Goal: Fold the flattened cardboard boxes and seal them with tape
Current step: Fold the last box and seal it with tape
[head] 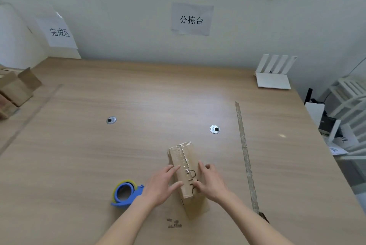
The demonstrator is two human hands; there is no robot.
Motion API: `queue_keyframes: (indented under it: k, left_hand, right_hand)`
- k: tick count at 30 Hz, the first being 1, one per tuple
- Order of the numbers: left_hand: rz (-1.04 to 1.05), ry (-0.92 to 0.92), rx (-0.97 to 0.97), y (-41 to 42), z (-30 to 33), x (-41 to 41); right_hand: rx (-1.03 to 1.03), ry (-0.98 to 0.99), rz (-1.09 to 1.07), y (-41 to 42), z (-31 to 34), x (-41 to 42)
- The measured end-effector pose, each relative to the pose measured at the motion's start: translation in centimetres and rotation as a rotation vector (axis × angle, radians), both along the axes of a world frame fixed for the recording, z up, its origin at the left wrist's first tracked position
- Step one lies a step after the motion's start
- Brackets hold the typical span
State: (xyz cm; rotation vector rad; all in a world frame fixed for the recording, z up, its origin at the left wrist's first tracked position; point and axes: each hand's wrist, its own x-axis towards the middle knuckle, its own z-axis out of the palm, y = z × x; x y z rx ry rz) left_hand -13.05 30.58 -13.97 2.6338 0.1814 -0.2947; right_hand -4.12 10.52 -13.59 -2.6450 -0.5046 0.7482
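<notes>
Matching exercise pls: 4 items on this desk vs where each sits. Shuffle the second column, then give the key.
Things:
1. tape dispenser
2. cardboard box
3. white router
4. stack of folded boxes

Places:
A. far right corner of the table
B. under both hands, left hand and right hand
C. left edge of the table
D. on the table just left of the left hand

Pairs: 1-D, 2-B, 3-A, 4-C

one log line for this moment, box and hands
box: folded, taped on top | left hand: flat on box | right hand: flat on box | tape dispenser: idle on table
</notes>
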Motion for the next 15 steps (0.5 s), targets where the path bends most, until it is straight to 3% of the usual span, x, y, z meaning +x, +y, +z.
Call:
queue_keyframes:
  k: [8,15]
  left_hand:
    - [0.095,0.088,-0.146,-1.6,-1.0,-1.3]
    - [0.031,0.093,-0.15,0.3,-1.0,0.0]
  right_hand:
    - [0.05,-0.04,-0.16,1.4,-0.9,-2.4]
    - [0.142,-0.05,-0.068,0.7,-1.8,-3.9]
